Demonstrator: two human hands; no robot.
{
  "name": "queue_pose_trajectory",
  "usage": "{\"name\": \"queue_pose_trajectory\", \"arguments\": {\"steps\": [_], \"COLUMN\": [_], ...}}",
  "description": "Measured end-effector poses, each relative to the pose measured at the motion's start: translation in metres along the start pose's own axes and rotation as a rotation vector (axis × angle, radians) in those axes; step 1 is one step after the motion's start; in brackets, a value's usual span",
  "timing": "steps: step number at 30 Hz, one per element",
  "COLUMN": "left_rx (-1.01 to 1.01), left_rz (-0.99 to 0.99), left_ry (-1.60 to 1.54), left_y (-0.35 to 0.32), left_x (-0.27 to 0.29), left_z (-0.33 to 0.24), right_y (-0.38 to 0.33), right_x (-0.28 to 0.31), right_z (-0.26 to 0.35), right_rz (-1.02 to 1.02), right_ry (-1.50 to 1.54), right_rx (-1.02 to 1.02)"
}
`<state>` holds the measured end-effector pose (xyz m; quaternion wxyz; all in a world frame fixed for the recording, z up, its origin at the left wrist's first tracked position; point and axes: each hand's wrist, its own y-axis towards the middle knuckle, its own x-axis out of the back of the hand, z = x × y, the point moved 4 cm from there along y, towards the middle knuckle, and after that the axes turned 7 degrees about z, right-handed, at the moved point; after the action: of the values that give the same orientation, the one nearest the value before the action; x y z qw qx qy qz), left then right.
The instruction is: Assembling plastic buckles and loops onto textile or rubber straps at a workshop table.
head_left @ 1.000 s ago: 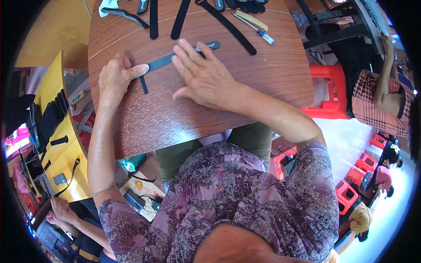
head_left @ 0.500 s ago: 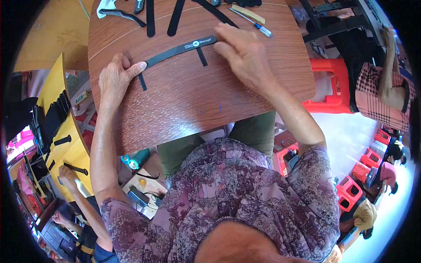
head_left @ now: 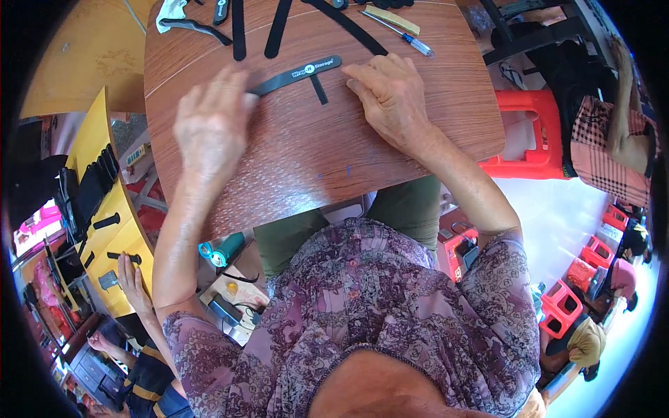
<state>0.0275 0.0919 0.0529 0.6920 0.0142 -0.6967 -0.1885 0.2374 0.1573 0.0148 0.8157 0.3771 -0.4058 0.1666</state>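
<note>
A dark grey strap with white print (head_left: 298, 73) lies slightly curved on the wooden table. A short black strip (head_left: 318, 90) sticks out from under its near edge. My left hand (head_left: 210, 129) is over the strap's left end and hides it; motion blur smears its fingers. Just right of the strap's other end, my right hand (head_left: 394, 97) is apart from it, fingers curled and thumb near the index finger. Whatever those fingers hold, if anything, is hidden.
Several black straps (head_left: 277, 31) lie along the table's (head_left: 279, 167) far side, beside a screwdriver (head_left: 416, 44) and a tan strip (head_left: 392, 20). A red stool (head_left: 536, 132) stands to the right. At left, another person's hand (head_left: 132, 282) is over a yellow table (head_left: 111, 244).
My left hand has let go of the strap's left end and moved right over it. My right hand has come off the right end, lower and slightly right.
</note>
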Motion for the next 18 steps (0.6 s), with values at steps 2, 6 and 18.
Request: {"name": "queue_pose_trajectory", "arguments": {"steps": [2,6,18], "left_rx": [-0.014,-0.069,-0.048], "left_rz": [0.034,0.169,0.257], "left_ry": [-0.034,-0.132,-0.284], "left_y": [0.001,0.001,0.003], "left_x": [-0.009,-0.033,-0.042], "left_z": [-0.024,-0.045,-0.037], "right_y": [0.0,-0.002,0.007], "right_x": [-0.002,-0.003,-0.007], "right_z": [0.0,-0.003,0.005], "right_rz": [-0.001,0.006,0.078], "right_ry": [-0.01,-0.023,-0.165], "right_rx": [0.003,-0.008,0.043]}}
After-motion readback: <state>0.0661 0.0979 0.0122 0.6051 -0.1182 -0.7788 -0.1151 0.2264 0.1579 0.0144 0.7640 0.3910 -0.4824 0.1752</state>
